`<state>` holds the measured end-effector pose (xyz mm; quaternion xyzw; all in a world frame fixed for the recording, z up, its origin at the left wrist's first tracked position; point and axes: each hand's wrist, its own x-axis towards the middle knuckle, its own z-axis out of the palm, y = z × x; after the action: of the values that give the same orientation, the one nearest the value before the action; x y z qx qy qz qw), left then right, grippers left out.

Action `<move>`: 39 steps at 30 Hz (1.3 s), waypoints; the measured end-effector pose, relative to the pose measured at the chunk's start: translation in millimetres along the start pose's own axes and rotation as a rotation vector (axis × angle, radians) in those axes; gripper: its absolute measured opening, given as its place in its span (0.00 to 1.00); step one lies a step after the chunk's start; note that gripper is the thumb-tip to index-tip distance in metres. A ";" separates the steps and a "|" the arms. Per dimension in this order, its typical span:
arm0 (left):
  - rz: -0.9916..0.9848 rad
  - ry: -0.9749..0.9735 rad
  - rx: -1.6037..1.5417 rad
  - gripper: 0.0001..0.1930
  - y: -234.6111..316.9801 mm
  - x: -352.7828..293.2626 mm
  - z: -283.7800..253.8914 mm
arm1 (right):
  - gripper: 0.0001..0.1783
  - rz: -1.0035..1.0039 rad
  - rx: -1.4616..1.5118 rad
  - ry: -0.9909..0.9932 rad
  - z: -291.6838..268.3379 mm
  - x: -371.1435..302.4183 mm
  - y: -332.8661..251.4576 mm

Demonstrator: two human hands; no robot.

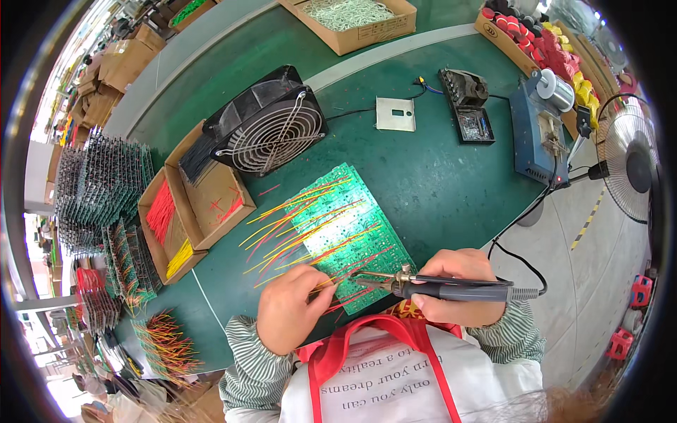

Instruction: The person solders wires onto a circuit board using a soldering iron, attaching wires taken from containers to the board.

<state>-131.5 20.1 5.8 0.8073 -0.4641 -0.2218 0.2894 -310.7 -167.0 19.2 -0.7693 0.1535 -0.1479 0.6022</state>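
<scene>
A green circuit board panel (377, 218) lies on the bench before me, with red and yellow wires (293, 224) sticking out over its left side in rows. My left hand (290, 307) is closed at the panel's lower left edge, thumb and forefinger pinching a thin wire (325, 284) that looks yellow. In my right hand (462, 271) is a dark soldering iron (458, 290) with a metal feed tube along its top. The iron points left, its tip low over the panel's near part, close to my left fingertips. Whether the tip touches a joint is too small to tell.
Left stand a cardboard box (238, 213) of cut wires and stacked boards (106, 190). A black fan (271, 127) sits behind the panel. At right are a blue solder feeder (539, 134), whose cable hangs past the bench edge, and another fan (631, 162).
</scene>
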 end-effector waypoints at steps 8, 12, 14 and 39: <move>0.019 -0.019 -0.029 0.05 -6.2 1.0 -0.5 | 0.07 0.022 0.011 -0.060 2.6 5.7 -0.1; 0.016 -0.031 -0.010 0.05 -4.7 1.9 -2.6 | 0.07 -0.020 0.027 -0.029 0.0 7.3 -2.3; -0.032 -0.075 0.010 0.05 -1.0 2.2 -5.6 | 0.08 -0.022 0.019 -0.016 -1.2 6.1 -1.9; 0.103 0.026 0.058 0.04 11.4 13.8 17.5 | 0.10 -0.012 -0.063 0.021 -15.0 -5.6 8.4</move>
<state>-143.0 -1.1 -0.6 0.7932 -0.5076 -0.1826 0.2827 -322.5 -179.8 14.2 -0.7872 0.1598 -0.1544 0.5753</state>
